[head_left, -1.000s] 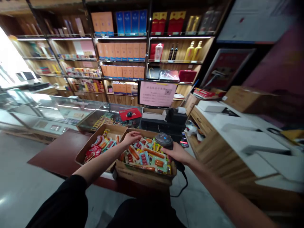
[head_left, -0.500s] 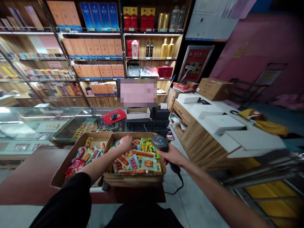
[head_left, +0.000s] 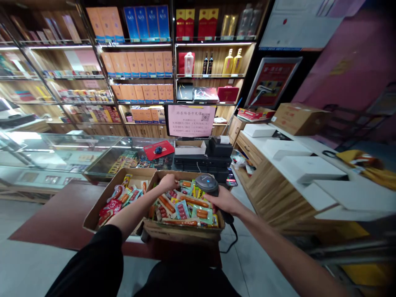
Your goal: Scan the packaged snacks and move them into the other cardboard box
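Observation:
My right hand (head_left: 225,200) is wrapped round a black handheld scanner (head_left: 207,185), held over the right edge of a cardboard box (head_left: 182,235). Packaged sausages (head_left: 201,213) in several kinds of wrapper fill that box. Over its back left part is my left hand (head_left: 168,182), its fingers curled down among the packets; whatever they grip is too small to make out. A second cardboard box (head_left: 93,212) stands directly to the left, holding more sausage packets and a red packet (head_left: 110,207).
Behind the boxes are a sign (head_left: 191,120), a black printer (head_left: 220,146), a phone (head_left: 231,177) and a red mat (head_left: 154,152) on a glass counter (head_left: 102,154). White boxes (head_left: 305,168) lie on the right-hand counter. The scanner's cable (head_left: 232,243) hangs down.
The view has turned slightly left, so the scene sits further right. Both hands keep nearly the same places over the box, and the scanner is still held.

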A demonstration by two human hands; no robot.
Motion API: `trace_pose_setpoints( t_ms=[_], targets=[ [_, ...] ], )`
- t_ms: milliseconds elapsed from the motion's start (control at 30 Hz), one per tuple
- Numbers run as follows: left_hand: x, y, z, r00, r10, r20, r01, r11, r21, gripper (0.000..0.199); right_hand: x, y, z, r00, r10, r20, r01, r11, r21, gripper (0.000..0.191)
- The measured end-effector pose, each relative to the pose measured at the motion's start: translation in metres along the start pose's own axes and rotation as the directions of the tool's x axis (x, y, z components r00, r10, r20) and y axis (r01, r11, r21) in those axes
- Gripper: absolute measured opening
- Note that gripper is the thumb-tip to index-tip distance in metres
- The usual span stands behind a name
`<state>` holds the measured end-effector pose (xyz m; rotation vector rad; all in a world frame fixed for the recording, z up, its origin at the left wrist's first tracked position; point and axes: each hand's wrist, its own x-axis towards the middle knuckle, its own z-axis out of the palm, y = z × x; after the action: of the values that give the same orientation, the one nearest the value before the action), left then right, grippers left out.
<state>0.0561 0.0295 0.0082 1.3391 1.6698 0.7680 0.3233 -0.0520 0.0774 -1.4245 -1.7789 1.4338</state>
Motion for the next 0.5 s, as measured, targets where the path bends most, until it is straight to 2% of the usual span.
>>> trace_pose_setpoints(
  t_ms=[67, 133, 200, 267, 367, 500],
  targets=[
    [-0.004, -0.008, -0.02, 0.999, -0.039, -0.036, 0.037, 0.997, -0.071, 0.018, 0.003, -0.007, 0.004, 0.999, -0.023, 0.03, 0.024, 0.999, -0.024, 0.021],
    [-0.01, -0.017, -0.039, 0.994, -0.095, -0.058, 0.075, 0.955, -0.287, 0.027, 0.007, -0.016, 0.011, 0.998, -0.031, 0.061, 0.034, 0.998, -0.05, 0.02],
    [-0.018, -0.025, -0.056, 0.988, -0.149, -0.048, 0.097, 0.823, -0.56, 0.032, 0.011, -0.026, 0.02, 0.996, -0.025, 0.09, 0.032, 0.996, -0.081, 0.019],
    [-0.029, -0.031, -0.07, 0.985, -0.171, -0.021, 0.103, 0.681, -0.725, 0.031, 0.015, -0.033, 0.03, 0.993, -0.026, 0.117, 0.038, 0.994, -0.102, 0.02],
    [-0.046, -0.038, -0.084, 0.983, -0.186, -0.015, 0.095, 0.572, -0.815, 0.03, 0.022, -0.04, 0.044, 0.981, -0.069, 0.179, 0.093, 0.988, -0.126, 0.023],
    [-0.065, -0.044, -0.09, 0.988, -0.153, -0.034, 0.056, 0.548, -0.835, 0.037, 0.027, -0.05, 0.059, 0.966, -0.119, 0.232, 0.153, 0.978, -0.138, 0.024]
  ],
)
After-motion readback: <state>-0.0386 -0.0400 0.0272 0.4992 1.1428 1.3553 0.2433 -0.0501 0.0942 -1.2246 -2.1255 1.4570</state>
